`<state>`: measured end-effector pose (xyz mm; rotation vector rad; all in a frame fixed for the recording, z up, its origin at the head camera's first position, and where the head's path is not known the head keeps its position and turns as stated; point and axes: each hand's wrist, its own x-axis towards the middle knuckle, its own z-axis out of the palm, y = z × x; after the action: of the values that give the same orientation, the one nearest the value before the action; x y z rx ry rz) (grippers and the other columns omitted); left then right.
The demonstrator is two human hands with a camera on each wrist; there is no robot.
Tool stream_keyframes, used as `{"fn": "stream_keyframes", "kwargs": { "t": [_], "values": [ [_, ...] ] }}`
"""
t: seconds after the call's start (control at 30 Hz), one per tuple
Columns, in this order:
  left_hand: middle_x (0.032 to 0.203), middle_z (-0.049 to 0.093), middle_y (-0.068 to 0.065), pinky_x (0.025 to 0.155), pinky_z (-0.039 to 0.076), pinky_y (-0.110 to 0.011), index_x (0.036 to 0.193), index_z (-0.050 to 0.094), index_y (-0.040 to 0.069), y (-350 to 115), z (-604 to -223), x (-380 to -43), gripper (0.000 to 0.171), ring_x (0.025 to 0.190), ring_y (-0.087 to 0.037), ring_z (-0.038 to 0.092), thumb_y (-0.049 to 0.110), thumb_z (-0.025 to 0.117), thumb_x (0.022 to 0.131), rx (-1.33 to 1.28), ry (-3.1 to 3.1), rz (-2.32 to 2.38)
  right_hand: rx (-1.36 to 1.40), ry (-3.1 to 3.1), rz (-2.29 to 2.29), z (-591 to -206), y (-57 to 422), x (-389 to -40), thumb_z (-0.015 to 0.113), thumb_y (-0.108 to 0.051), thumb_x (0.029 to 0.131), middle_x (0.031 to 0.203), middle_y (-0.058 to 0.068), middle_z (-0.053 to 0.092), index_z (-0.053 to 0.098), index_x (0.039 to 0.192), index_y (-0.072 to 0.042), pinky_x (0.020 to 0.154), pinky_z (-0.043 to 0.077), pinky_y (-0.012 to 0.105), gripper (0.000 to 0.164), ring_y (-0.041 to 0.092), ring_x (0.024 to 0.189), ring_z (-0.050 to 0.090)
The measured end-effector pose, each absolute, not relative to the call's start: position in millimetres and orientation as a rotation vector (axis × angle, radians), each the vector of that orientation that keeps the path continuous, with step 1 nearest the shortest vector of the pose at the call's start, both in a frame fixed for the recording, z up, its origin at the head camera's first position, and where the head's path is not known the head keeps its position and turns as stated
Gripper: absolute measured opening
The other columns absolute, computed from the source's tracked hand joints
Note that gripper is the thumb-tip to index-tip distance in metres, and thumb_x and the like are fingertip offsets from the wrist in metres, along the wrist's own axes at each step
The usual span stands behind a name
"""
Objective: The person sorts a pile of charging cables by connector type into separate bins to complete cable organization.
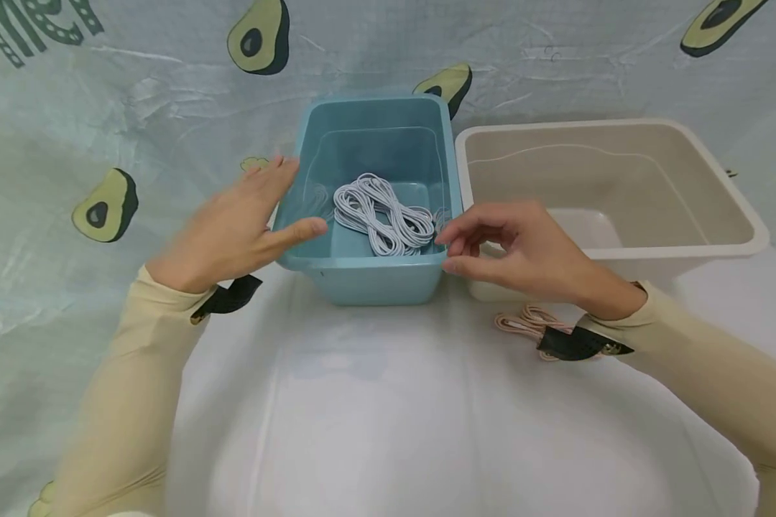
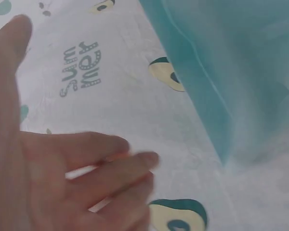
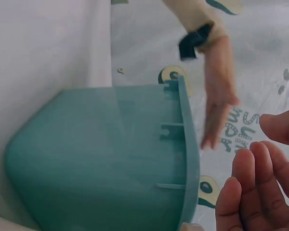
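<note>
A coiled bundle of white cord lies on the floor of a blue plastic bin. My left hand is spread beside the bin's left rim, thumb over the front left corner; whether it touches is unclear. In the left wrist view, nothing is held by the left hand, which is beside the blue wall. Around the front right rim hovers my right hand, its fingers loosely bent. The right wrist view shows those right-hand fingers with nothing between them. A bundle of pink cord lies on the table below, partly covered by the right wrist strap.
A larger beige bin stands against the right side of the blue one. White cloth covers the table. Behind and to the left hangs or lies a pale sheet printed with avocados.
</note>
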<state>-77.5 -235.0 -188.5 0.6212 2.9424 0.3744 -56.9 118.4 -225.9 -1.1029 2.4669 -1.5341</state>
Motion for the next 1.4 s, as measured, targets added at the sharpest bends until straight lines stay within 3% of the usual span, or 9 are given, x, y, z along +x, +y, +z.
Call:
{"fn": "stream_keyframes", "kwargs": {
  "t": [0.2, 0.4, 0.67, 0.97, 1.17, 1.4],
  "values": [
    [0.172, 0.025, -0.013, 0.132, 0.022, -0.058, 0.165, 0.026, 0.012, -212.7, -157.2, -99.9, 0.087, 0.161, -0.039, 0.023, 0.065, 0.050, 0.101, 0.871, 2.940, 0.351, -1.149, 2.552, -1.446, -240.5, 134.9, -34.8, 0.081, 0.003, 0.084, 0.090, -0.009, 0.074, 0.077, 0.104, -0.017, 0.075, 0.058, 0.016, 0.029, 0.005, 0.082, 0.065],
    [0.174, 0.021, -0.006, 0.131, 0.024, -0.060, 0.166, 0.025, 0.022, -179.1, -144.5, -119.0, 0.087, 0.161, -0.039, 0.024, 0.071, 0.049, 0.099, 0.939, 2.872, 0.248, -1.236, 2.656, -1.367, -257.3, 146.1, -19.9, 0.087, 0.000, 0.078, 0.089, -0.018, 0.071, 0.077, 0.102, -0.027, 0.067, 0.050, 0.011, 0.038, -0.001, 0.082, 0.063],
    [0.176, 0.017, 0.000, 0.135, 0.020, -0.048, 0.168, 0.017, 0.023, -127.0, -154.2, -146.8, 0.088, 0.165, -0.022, 0.016, 0.069, 0.050, 0.100, 1.120, 2.843, 0.290, -1.290, 2.654, -1.405, -286.8, 166.8, -16.9, 0.088, 0.005, 0.072, 0.089, -0.019, 0.072, 0.076, 0.102, -0.025, 0.072, 0.053, 0.012, 0.044, 0.000, 0.080, 0.065],
    [0.176, 0.012, -0.003, 0.136, 0.016, -0.045, 0.168, 0.017, 0.018, -82.2, -184.8, -166.6, 0.088, 0.165, -0.025, 0.011, 0.068, 0.046, 0.101, 1.224, 2.704, 0.255, -1.183, 2.743, -1.421, -316.4, 191.1, -17.2, 0.089, 0.011, 0.068, 0.090, -0.007, 0.077, 0.077, 0.099, -0.020, 0.077, 0.056, 0.010, 0.046, -0.002, 0.082, 0.066],
    [0.177, 0.007, -0.005, 0.137, 0.014, -0.043, 0.168, 0.013, 0.018, -64.9, -205.0, -171.9, 0.090, 0.165, -0.027, 0.009, 0.070, 0.045, 0.101, 1.240, 2.633, 0.243, -1.099, 2.836, -1.370, -338.1, 204.5, -18.9, 0.090, 0.008, 0.068, 0.090, -0.011, 0.074, 0.078, 0.097, -0.015, 0.074, 0.056, 0.011, 0.039, 0.002, 0.079, 0.067],
    [0.177, 0.003, 0.002, 0.137, 0.008, -0.038, 0.169, 0.005, 0.019, -59.5, -216.8, -176.3, 0.094, 0.165, -0.013, -0.006, 0.072, 0.041, 0.101, 1.218, 2.611, 0.307, -1.031, 2.925, -1.255, -358.5, 214.3, -20.9, 0.092, 0.002, 0.066, 0.093, -0.008, 0.076, 0.079, 0.100, -0.018, 0.075, 0.054, 0.008, 0.041, -0.002, 0.084, 0.066]
  ]
}}
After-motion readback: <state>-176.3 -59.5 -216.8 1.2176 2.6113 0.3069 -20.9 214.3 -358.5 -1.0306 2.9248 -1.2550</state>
